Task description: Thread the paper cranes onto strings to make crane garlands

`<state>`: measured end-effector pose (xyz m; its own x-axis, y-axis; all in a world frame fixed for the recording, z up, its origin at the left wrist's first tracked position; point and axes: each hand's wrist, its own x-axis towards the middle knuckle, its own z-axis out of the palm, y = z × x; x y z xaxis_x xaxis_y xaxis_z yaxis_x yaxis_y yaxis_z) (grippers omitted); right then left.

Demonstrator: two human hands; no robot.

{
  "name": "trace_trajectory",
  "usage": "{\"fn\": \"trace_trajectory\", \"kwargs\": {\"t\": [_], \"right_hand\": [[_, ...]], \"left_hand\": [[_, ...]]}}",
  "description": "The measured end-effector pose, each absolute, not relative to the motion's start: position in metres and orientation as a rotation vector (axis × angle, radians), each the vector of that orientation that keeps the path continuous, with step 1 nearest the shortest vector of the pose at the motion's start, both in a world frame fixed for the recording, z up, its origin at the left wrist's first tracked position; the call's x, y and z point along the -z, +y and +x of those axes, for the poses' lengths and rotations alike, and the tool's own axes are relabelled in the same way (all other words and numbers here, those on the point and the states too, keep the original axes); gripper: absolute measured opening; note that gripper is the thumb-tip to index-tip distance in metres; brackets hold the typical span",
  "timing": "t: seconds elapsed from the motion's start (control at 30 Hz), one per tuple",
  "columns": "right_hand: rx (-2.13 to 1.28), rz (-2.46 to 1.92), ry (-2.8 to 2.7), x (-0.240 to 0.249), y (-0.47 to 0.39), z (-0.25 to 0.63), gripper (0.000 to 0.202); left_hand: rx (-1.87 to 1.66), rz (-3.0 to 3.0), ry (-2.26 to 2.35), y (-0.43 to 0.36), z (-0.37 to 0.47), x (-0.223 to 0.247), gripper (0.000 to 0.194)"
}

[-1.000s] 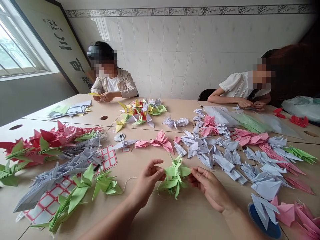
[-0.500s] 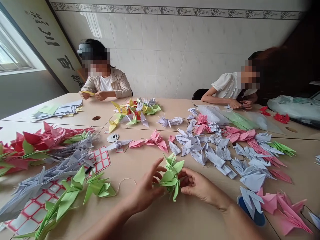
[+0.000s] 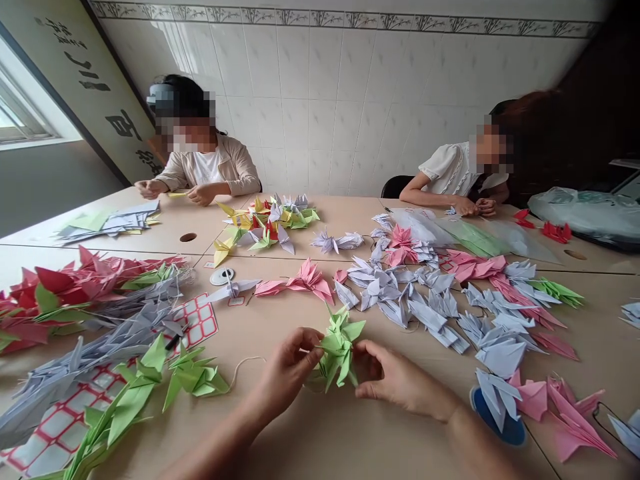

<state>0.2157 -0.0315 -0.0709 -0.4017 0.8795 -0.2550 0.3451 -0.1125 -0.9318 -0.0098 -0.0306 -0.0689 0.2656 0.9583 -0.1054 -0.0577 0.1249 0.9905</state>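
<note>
A bunch of green origami cranes [image 3: 340, 347] is held between my two hands above the near middle of the table. My left hand [image 3: 290, 370] pinches its left side, thumb against the fingers. On the other side, the curled fingers of my right hand [image 3: 393, 377] grip its right edge. More green cranes [image 3: 195, 373] lie to the left, with a pale string [image 3: 250, 360] trailing from them. Pink cranes [image 3: 303, 283] rest just beyond the bunch, and a large spread of pale blue cranes [image 3: 400, 287] lies to the right.
Piles of red cranes [image 3: 85, 280] and red-framed label sheets [image 3: 195, 320] cover the left side. A blue round object [image 3: 515, 430] lies at right, partly under a crane. Across the table sit two people, one with yellow paper [image 3: 177, 195]. Plastic bags [image 3: 580, 207] lie far right.
My left hand has gone from spread fingers to a pinch on the green cranes, and the bunch has turned a little. The person at far left has moved their hands apart.
</note>
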Motion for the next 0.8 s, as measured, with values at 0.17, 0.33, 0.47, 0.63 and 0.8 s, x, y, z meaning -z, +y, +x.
{"fn": "trace_trajectory", "kwargs": {"t": [0.17,0.33,0.47,0.63,0.8], "right_hand": [[-1.383,-1.384,-1.746,0.0731,-0.034,0.2088,0.01],[-1.384,-1.332,-1.703,0.0699,-0.0313,0.2081,0.024],[-1.385,-1.332,-1.598,0.0664,-0.0297,0.2093,0.031],[-1.429,-1.326,-1.483,0.069,-0.0274,0.2087,0.035],[-1.502,-1.295,-1.38,0.0737,-0.027,0.2075,0.038]], "left_hand": [[-0.971,1.138,1.014,-0.0307,-0.0091,0.0635,0.021],[-0.979,1.138,1.011,-0.0315,-0.0095,0.0611,0.023],[-0.976,1.148,1.022,-0.032,-0.0086,0.0594,0.024],[-0.949,1.167,1.072,-0.0306,-0.0082,0.0595,0.028],[-0.973,1.147,1.133,-0.0272,-0.011,0.0637,0.033]]}}
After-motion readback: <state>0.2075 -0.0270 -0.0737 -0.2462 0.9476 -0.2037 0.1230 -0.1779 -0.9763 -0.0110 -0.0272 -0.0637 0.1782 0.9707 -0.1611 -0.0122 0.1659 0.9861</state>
